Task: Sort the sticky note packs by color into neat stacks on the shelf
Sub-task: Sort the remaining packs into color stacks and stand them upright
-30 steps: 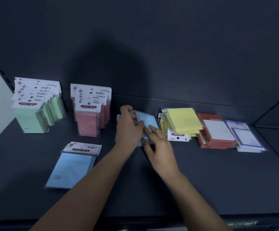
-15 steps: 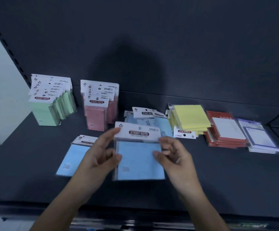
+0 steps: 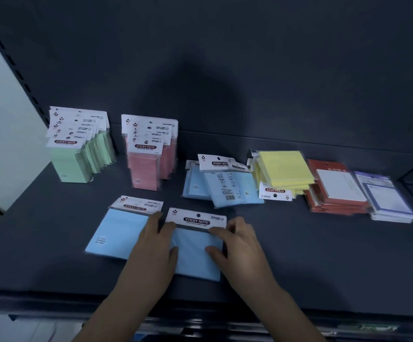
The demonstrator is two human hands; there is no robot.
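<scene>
A blue sticky note pack (image 3: 195, 257) with a white "STICKY NOTE" header lies low at the front of the dark shelf (image 3: 336, 257). My left hand (image 3: 155, 240) grips its left edge, thumb on the blue face. My right hand (image 3: 240, 243) grips its right edge the same way. A second blue pack (image 3: 117, 233) lies flat just to the left, partly under my left hand. Farther back sits a loose pile of blue packs (image 3: 221, 185).
Along the back stand a green stack (image 3: 77, 156) and a pink stack (image 3: 147, 159), both upright. To the right lie a yellow pile (image 3: 284, 172), a red pile (image 3: 336, 193) and a purple-edged pile (image 3: 390, 203). A perforated upright borders the left.
Both hands took one blue pack from the back pile, carried it toward me, and have lowered it beside the single blue pack at the front.
</scene>
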